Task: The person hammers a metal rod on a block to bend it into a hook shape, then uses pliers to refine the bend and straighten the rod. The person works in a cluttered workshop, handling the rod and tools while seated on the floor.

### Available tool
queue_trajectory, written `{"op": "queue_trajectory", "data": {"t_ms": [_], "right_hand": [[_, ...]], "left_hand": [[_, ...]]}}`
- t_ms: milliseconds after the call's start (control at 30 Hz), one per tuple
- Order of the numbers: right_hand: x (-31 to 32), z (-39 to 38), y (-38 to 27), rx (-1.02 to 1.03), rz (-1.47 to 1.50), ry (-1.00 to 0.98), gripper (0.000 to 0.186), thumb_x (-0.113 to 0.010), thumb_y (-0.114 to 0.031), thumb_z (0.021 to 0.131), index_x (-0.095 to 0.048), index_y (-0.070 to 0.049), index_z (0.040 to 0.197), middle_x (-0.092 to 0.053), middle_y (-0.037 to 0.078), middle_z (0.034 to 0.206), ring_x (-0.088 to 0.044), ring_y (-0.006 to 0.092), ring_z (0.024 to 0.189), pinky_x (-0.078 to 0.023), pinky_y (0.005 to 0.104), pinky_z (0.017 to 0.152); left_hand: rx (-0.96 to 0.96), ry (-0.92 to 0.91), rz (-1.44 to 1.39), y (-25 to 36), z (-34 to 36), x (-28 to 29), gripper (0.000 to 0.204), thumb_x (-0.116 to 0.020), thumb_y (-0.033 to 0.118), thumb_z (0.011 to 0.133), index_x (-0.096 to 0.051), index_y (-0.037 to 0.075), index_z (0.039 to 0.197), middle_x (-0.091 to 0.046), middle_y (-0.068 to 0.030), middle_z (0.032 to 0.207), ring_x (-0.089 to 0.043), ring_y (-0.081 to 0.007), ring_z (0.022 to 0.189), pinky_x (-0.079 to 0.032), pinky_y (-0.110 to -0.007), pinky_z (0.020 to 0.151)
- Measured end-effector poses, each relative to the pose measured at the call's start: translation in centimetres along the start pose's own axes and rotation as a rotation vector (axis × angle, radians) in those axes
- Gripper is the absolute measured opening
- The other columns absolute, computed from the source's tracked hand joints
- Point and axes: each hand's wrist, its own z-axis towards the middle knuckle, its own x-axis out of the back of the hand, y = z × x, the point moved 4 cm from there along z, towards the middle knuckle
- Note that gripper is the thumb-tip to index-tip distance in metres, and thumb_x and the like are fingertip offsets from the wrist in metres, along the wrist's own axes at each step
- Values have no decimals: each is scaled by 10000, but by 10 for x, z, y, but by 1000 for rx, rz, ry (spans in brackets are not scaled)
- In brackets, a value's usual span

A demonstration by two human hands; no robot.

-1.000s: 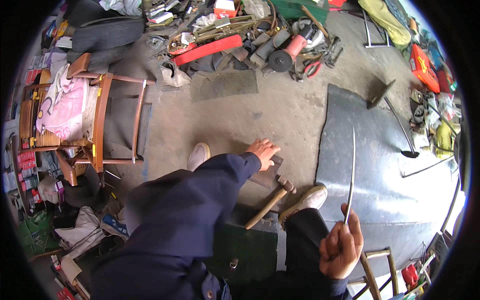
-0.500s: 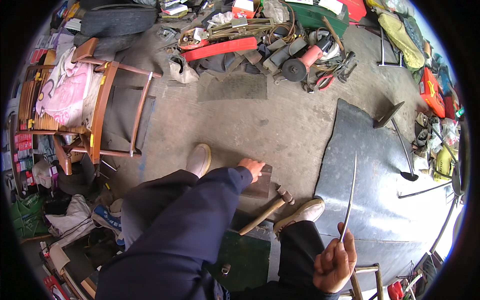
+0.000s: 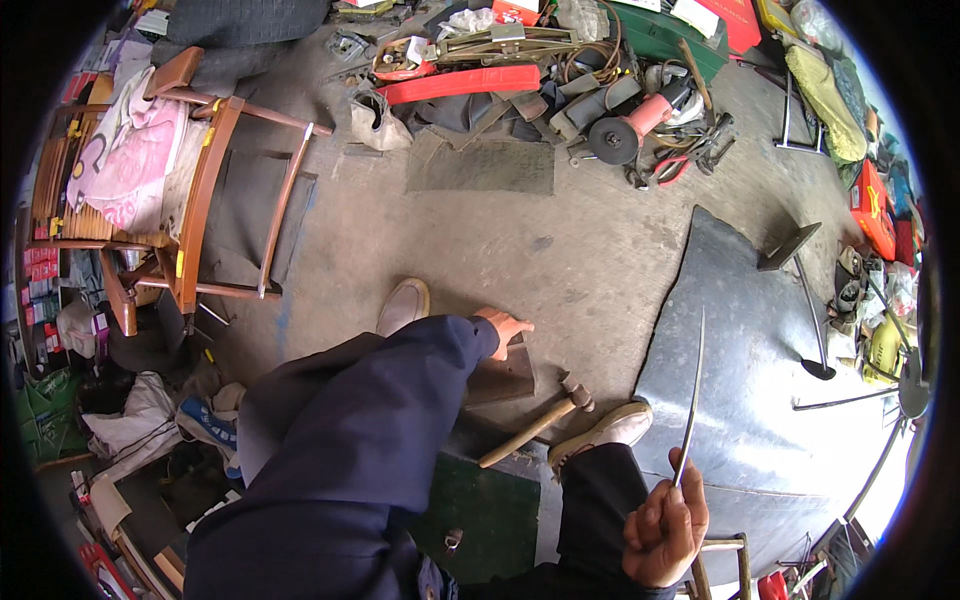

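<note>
My left hand [image 3: 503, 332] is at the far edge of a dark brown block [image 3: 505, 378] on the floor between my feet. One finger stretches out to the right and the others bend down over the block, partly hidden. In my closed right hand [image 3: 665, 528], at the lower right, a long, thin, slightly curved metal blade [image 3: 694, 395] stands upward, its lower end hidden by the fingers. A hammer [image 3: 540, 425] with a wooden handle lies just right of the block, beside my right shoe [image 3: 605, 433].
A dark rubber sheet [image 3: 720, 330] covers the floor at right, with a metal stand [image 3: 808, 300] on it. Ahead lie an angle grinder [image 3: 630, 128], red-handled pliers [image 3: 672, 168] and a red strip [image 3: 460, 84]. A wooden chair [image 3: 205, 200] lies at left.
My left hand and the brown block have shifted slightly left, and one finger now points out. The blade in my right hand has moved a little left. The view has shifted somewhat.
</note>
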Motion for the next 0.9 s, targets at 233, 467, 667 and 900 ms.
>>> {"op": "queue_trajectory", "data": {"t_ms": [233, 467, 667, 900], "right_hand": [[-9, 3, 3, -39, -21, -27, 438, -522, -92, 960, -478, 55, 1370, -459, 21, 619, -265, 38, 416, -266, 193, 365], [-8, 2, 3, -48, -37, -25, 429, -544, -116, 962, -495, 47, 1356, -448, 15, 619, -284, 37, 432, -272, 189, 372], [-7, -1, -3, -42, -18, -31, 436, -553, -122, 959, -495, 52, 1353, -476, 26, 629, -301, 39, 429, -283, 186, 371], [-17, -9, -9, 13, 16, -76, 441, -559, -117, 953, -492, 65, 1349, -498, 34, 641, -301, 35, 425, -278, 181, 372]], "left_hand": [[-412, 13, 430, 40, 12, -4, 404, -750, 241, 739, -684, 178, 1132, -637, -50, 1183, -565, -238, 1153, -473, -488, 904], [-307, -297, 559, 68, 38, -33, 307, -716, 345, 764, -742, 169, 1015, -705, -32, 1115, -545, -221, 1219, -409, -494, 986], [-256, -314, 427, 57, 44, -31, 361, -765, 385, 683, -762, 189, 985, -738, -62, 1004, -678, -227, 1021, -410, -428, 987], [-39, -275, 345, 8, -4, -4, 353, -744, 381, 715, -758, 157, 987, -730, -110, 1034, -661, -288, 1083, -384, -478, 1065]]}}
